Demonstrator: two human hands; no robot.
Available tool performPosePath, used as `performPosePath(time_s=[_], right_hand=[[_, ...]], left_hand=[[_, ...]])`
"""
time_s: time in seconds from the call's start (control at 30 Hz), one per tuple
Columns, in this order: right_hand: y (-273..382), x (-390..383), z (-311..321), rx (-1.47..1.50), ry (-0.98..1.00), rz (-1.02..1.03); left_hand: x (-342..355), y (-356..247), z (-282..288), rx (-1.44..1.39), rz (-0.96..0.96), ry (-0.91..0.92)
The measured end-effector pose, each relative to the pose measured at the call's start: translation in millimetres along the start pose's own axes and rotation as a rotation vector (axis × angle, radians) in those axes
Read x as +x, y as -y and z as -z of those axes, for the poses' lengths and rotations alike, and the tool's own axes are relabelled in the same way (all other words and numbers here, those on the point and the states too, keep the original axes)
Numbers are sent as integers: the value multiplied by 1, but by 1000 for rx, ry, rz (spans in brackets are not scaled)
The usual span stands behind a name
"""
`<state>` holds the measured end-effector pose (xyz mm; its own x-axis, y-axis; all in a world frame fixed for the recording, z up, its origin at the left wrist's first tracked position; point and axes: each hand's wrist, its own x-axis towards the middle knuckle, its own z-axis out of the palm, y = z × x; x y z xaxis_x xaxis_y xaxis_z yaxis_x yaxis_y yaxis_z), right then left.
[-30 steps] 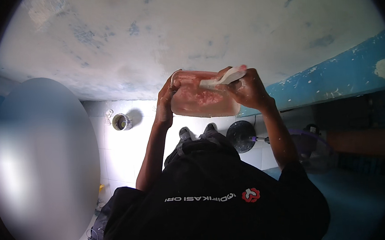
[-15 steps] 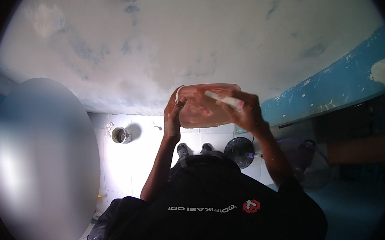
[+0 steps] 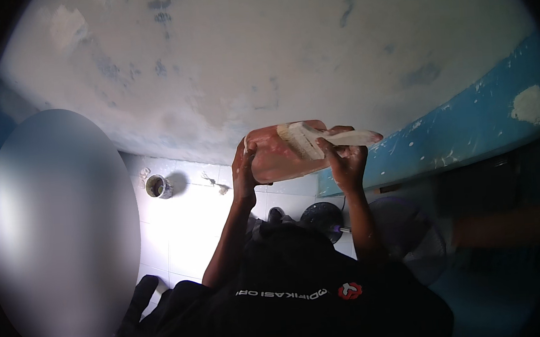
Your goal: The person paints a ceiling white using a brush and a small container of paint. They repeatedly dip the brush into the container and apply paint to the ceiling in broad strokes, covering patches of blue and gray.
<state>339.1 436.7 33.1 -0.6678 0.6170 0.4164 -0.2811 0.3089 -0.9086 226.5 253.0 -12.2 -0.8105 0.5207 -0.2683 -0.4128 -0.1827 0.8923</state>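
My left hand [image 3: 243,170] is closed round the left side of a pinkish, see-through plastic tub [image 3: 273,166], held out in front of my chest near the wall. Whitish paint smears its rim. In my right hand [image 3: 348,166] is a wide flat paintbrush [image 3: 306,142], gripped near where the handle meets the head. Its pale bristles lie over the tub and its white handle points right. Some fingers of the right hand are hidden behind the brush.
Ahead is a wall [image 3: 225,59] with patchy whitish paint over blue; a blue band [image 3: 467,123] shows at right. A paint-stained bucket [image 3: 157,187] stands on white floor tiles. Near my feet is a round black stand base [image 3: 322,221], with a fan cage [image 3: 406,234] beside it.
The paintbrush has turned in my right hand: its broad flat side now shows and its handle points right. The tub stays in my left hand. The view has shifted slightly.
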Motion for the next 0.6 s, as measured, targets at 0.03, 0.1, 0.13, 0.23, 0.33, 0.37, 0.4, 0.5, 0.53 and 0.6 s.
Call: performPosePath(time_s=[0.03, 0.1, 0.13, 0.23, 0.33, 0.37, 0.4, 0.5, 0.53, 0.6], right_hand=[[-3, -8, 2, 125, -86, -83], [-4, -17, 6, 254, -231, -291], [1, -21, 4, 334, -315, -426], [-16, -46, 10, 489, -438, -632], [-34, -66, 13, 642, -457, -710], [-40, -71, 13, 685, -453, -715], [-46, -76, 11, 729, -448, -719], [-50, -87, 3, 806, -465, -709], [-50, -88, 0, 813, -476, -709], [-50, -89, -4, 822, -484, -707]], left_hand=[[-2, 6, 1, -13, 10, -29], [-6, 18, 1, -38, 34, -82], [-8, 22, -2, 7, 62, -161], [-22, 26, -7, 48, 74, -207], [-23, 40, -5, 39, 99, -208], [-23, 40, -5, 35, 108, -215], [-24, 39, -4, 46, 105, -198], [-22, 39, -1, 45, 102, -154], [-19, 41, 1, 23, 102, -151], [-15, 43, 7, 20, 118, -129]])
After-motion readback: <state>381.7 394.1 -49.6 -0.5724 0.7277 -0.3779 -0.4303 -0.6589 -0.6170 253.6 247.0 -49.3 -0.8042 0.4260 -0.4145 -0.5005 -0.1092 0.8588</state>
